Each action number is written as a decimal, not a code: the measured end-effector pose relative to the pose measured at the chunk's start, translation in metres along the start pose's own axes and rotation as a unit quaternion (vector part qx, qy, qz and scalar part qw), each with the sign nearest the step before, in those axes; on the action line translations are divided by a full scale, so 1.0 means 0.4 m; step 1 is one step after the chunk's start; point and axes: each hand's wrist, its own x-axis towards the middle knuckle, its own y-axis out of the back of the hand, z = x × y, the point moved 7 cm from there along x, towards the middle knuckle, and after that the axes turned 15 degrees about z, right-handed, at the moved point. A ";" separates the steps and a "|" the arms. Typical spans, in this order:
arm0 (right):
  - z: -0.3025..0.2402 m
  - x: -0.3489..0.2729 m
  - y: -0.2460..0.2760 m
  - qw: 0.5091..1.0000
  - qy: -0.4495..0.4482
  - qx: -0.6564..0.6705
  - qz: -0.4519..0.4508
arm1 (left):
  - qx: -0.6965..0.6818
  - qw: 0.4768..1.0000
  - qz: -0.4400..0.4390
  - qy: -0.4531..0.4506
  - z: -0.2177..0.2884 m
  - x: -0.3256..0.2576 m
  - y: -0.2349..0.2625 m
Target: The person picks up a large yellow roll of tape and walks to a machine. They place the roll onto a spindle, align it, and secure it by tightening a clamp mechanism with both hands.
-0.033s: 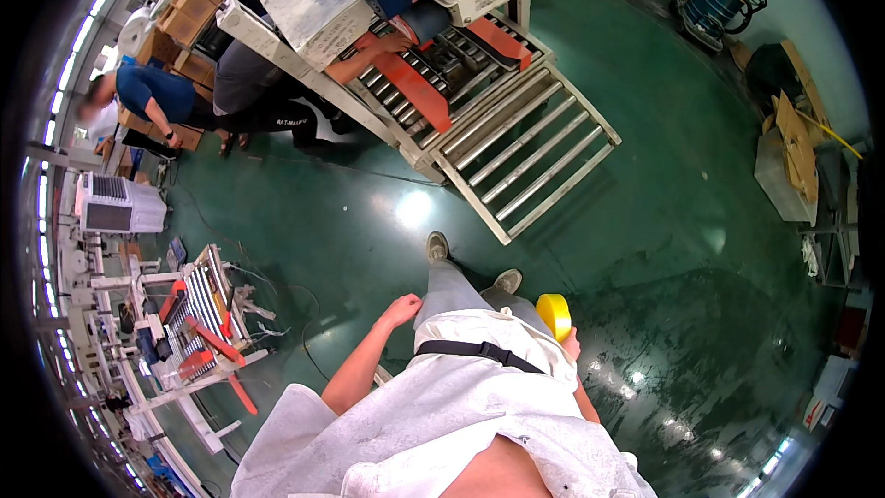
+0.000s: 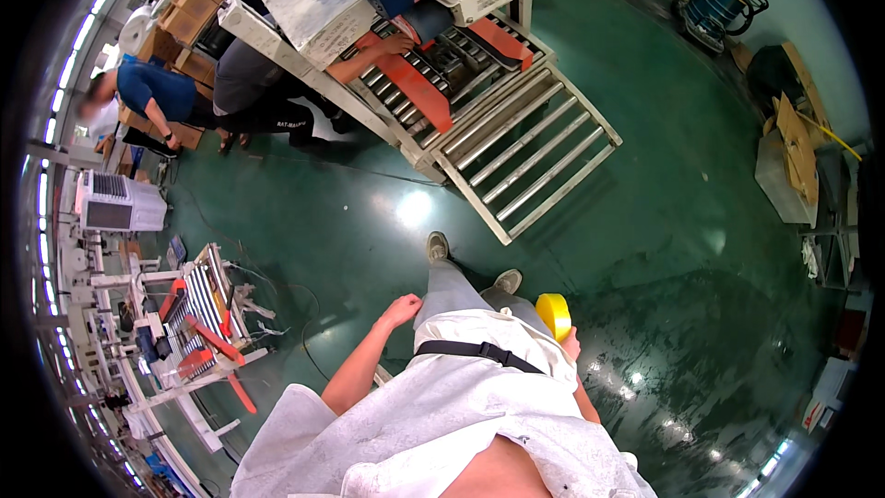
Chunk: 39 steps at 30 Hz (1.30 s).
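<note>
My right hand (image 2: 572, 343) hangs at my right hip, closed on a roll of yellow tape (image 2: 554, 315). The roll stands out beyond the hand, beside my right thigh. On the other side, my left hand (image 2: 401, 309) hangs by my left thigh with its fingers curled in, and nothing shows in it. Ahead stands a carton sealing machine (image 2: 406, 46) with orange-red guide plates (image 2: 415, 92) over its rollers. A short roller extension (image 2: 535, 157) sticks out from its near end toward me.
A person in dark clothes (image 2: 253, 83) crouches at the machine's left side, one arm reaching into it. Another person in a blue shirt (image 2: 152, 92) is farther left. A smaller roller frame (image 2: 207, 314) stands at left, with cables on the green floor. Cardboard (image 2: 793, 148) leans at right.
</note>
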 end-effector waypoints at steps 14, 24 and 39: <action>-0.275 0.076 -0.021 0.963 0.198 -0.153 -0.098 | -0.046 0.994 0.082 0.059 -0.099 -0.087 0.060; -0.540 0.042 -0.063 0.935 0.278 -0.194 -0.100 | -0.140 0.973 0.138 0.117 -0.312 -0.132 0.119; -0.974 -0.087 -0.210 0.838 0.389 -0.361 -0.122 | -0.457 0.850 0.140 0.224 -0.633 -0.048 0.342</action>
